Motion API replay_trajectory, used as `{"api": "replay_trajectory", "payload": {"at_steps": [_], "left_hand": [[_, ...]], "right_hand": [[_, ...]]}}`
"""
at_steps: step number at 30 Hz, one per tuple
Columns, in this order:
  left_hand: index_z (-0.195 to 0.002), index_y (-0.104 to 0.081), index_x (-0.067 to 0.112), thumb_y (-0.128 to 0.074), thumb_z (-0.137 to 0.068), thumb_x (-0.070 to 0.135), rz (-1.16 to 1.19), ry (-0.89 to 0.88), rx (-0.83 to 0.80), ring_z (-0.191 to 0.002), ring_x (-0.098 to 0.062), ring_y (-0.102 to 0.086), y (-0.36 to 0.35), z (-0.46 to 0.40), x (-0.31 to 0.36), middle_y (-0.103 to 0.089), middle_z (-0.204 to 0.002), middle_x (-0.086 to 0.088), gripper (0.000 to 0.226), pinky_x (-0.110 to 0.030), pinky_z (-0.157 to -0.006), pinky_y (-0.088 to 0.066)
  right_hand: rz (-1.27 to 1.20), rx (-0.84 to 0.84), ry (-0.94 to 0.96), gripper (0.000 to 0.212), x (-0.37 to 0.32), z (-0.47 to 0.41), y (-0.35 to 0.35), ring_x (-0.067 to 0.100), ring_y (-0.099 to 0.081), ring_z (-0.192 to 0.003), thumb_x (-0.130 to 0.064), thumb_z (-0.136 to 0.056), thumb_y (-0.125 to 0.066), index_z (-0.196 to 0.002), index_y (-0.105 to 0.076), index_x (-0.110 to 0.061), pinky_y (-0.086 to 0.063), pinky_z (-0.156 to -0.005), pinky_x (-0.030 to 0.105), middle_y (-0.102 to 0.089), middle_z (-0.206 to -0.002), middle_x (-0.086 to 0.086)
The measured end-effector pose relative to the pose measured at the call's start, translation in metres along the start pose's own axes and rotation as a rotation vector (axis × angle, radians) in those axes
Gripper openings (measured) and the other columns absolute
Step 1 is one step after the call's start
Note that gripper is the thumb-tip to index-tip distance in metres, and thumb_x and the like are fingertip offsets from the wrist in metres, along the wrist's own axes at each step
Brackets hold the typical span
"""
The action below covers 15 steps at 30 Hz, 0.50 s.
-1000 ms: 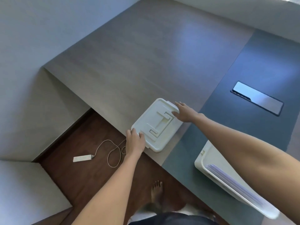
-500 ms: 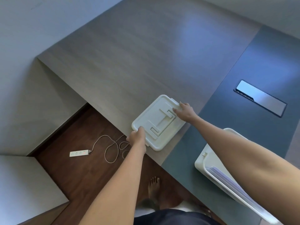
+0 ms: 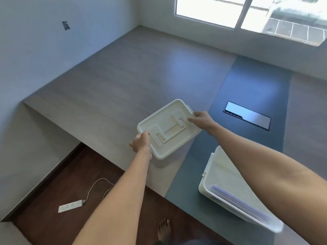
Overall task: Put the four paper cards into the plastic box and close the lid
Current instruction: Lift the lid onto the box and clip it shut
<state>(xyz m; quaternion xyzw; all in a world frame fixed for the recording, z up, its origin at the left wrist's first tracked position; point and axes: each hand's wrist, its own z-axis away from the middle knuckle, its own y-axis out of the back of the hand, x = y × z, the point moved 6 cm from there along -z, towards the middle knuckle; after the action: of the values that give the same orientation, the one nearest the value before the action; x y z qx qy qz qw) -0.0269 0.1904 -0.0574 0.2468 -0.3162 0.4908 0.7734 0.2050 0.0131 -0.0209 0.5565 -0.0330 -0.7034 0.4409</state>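
Observation:
The white plastic lid (image 3: 168, 128), with a flat handle on top, hangs in the air a little above the grey platform, throwing a shadow beneath. My left hand (image 3: 141, 143) grips its near left edge and my right hand (image 3: 201, 120) grips its far right edge. The open white plastic box (image 3: 217, 167) sits to the lower right on the dark blue mat, partly hidden by my right forearm. Several pale paper cards (image 3: 237, 200) stand inside it along the near wall.
A metal-framed floor panel (image 3: 247, 114) is set into the blue mat (image 3: 247, 85) beyond the box. The platform (image 3: 115, 85) drops to a brown floor, where a white power strip (image 3: 70, 206) with its cord lies. My bare foot (image 3: 164, 228) stands there. A window is at far right.
Both hands have closed on the lid's edges and lifted it off the platform. The view has tilted up, bringing the window into sight.

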Motion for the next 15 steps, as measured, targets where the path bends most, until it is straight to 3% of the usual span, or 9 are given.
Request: {"api": "replay_trajectory", "payload": {"at_steps": [4,8,10,12,15], "left_hand": [[-0.085,-0.068,0.016,-0.060,-0.059,0.031,-0.043,-0.102,-0.040,-0.101,-0.035,-0.066,-0.029,0.003,0.025,-0.059,-0.121,-0.011,0.032,-0.044,-0.074,-0.060],[-0.076,-0.067,0.018,-0.058,-0.054,0.036,-0.128,-0.162,-0.097,-0.103,-0.036,-0.065,-0.062,0.002,0.032,-0.063,-0.119,-0.012,0.030,-0.052,-0.087,-0.058],[-0.077,-0.068,0.017,-0.056,-0.054,0.038,-0.175,-0.181,-0.136,-0.100,-0.036,-0.066,-0.079,0.010,0.031,-0.064,-0.117,-0.011,0.033,-0.052,-0.086,-0.059],[-0.077,-0.069,0.017,-0.055,-0.054,0.039,-0.205,-0.196,-0.168,-0.098,-0.036,-0.067,-0.094,0.019,0.029,-0.065,-0.116,-0.010,0.034,-0.052,-0.085,-0.059],[-0.077,-0.066,0.018,-0.053,-0.057,0.038,-0.273,-0.224,-0.245,-0.104,-0.036,-0.064,-0.115,0.047,0.023,-0.063,-0.119,-0.010,0.031,-0.053,-0.089,-0.057]], "right_hand": [[-0.060,0.094,-0.039,0.037,0.006,0.017,0.037,0.022,-0.060,-0.085,-0.037,-0.083,-0.067,-0.098,-0.073,-0.003,-0.047,-0.073,0.031,-0.062,-0.099,0.009],[-0.111,0.235,-0.064,0.040,0.021,0.040,0.074,0.023,-0.053,-0.075,-0.040,-0.081,-0.068,-0.084,-0.069,0.000,-0.040,-0.066,0.031,-0.058,-0.080,0.007],[-0.139,0.344,-0.065,0.035,0.030,0.055,0.094,0.029,-0.058,-0.080,-0.036,-0.086,-0.067,-0.088,-0.071,-0.001,-0.046,-0.070,0.035,-0.067,-0.091,0.015],[-0.125,0.455,-0.102,0.036,0.040,0.071,0.112,0.027,-0.062,-0.089,-0.037,-0.087,-0.066,-0.099,-0.073,-0.004,-0.049,-0.081,0.036,-0.072,-0.105,0.012],[-0.047,0.581,-0.167,0.044,0.058,0.100,0.139,0.030,-0.065,-0.096,-0.044,-0.085,-0.066,-0.096,-0.073,-0.002,-0.051,-0.089,0.042,-0.072,-0.104,0.014]]}}
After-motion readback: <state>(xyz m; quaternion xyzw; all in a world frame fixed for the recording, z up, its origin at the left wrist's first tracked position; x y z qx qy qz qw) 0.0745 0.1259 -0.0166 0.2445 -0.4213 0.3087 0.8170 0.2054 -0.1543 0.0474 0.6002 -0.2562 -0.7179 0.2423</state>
